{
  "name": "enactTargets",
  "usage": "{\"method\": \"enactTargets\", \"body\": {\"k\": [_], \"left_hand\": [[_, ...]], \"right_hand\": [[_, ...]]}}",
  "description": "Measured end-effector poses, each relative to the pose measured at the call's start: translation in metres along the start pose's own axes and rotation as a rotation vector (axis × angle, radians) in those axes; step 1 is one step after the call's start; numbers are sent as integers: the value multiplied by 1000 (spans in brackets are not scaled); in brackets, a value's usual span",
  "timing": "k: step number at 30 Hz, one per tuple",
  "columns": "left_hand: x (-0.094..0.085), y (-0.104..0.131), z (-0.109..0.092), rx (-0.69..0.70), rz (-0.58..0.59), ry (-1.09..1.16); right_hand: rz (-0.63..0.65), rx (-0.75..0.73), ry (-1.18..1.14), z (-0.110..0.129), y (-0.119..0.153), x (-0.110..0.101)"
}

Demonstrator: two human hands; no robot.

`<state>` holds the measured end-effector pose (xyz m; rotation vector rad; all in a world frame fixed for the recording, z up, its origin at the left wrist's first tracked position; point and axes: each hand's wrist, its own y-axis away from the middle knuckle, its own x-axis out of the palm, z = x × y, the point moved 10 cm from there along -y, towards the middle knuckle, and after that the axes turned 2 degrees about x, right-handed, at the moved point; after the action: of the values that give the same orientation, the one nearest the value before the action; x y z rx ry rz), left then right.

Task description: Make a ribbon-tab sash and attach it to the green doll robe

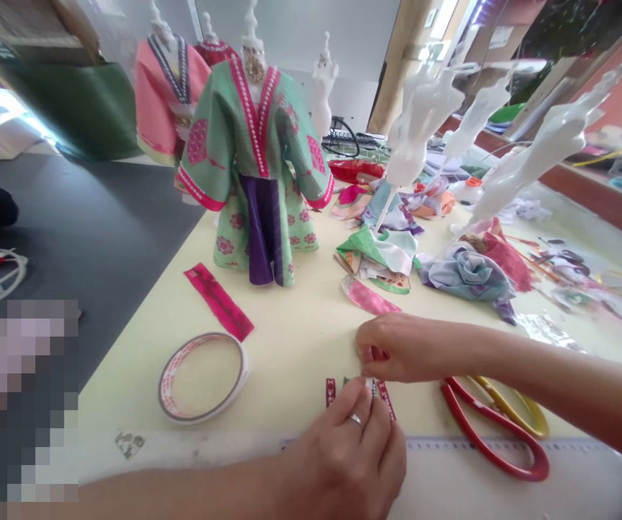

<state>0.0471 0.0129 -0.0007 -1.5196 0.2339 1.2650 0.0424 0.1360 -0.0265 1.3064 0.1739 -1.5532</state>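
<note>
My left hand (346, 448), a ring on one finger, has its fingers bent together over small patterned trim pieces on the table. A red patterned strip (331, 392) shows to the left of its fingers, and a red trim with white dots (386, 399) pokes out on the right. My right hand (389, 348) is closed in a pinch, its fingertips meeting those of my left hand; what it holds is hidden. Scissors with red and yellow handles (506, 433) lie beneath my right forearm. A roll of white tape (167, 386) rests farther left, below a bright pink fabric strip (218, 300).
A small mannequin in a green robe with pink edging (224, 123) stands at the back, beside one in pink (153, 94). White bare mannequins (419, 108) lean on the right among fabric scraps (465, 274). A clear ruler (451, 445) runs along the front.
</note>
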Motion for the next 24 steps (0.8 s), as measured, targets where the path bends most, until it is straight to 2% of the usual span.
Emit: {"method": "enactTargets", "body": {"k": [10,24], "left_hand": [[-3,-1,0,-3,27,5],[-1,0,-1,8,43,3]], "right_hand": [[36,14,-34,1,-1,-1],[-7,34,0,1,-2,-2]]}}
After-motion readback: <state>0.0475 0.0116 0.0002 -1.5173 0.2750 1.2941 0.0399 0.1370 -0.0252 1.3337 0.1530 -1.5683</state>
